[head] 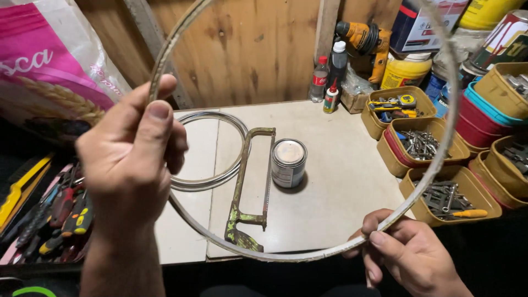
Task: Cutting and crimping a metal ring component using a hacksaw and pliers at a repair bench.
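A large thin metal hoop (446,132), worn and pale, is held up in front of me over the white workbench (335,181). My left hand (132,159) grips its left side, thumb pressed on the rim. My right hand (410,256) pinches its lower right part between thumb and fingers. Seen through the hoop, an old hacksaw frame (242,212) with flaking green paint lies on the bench. A small closed metal tin (288,162) stands right of it. A coil of similar metal bands (212,151) lies behind my left hand.
Yellow and red tubs (421,144) of bolts, wrenches and small tools crowd the right. Bottles (336,69), a drill (366,38) and cans stand at the back against a wooden wall. Screwdrivers and pliers (60,214) lie at the left under a pink and white sack (49,71).
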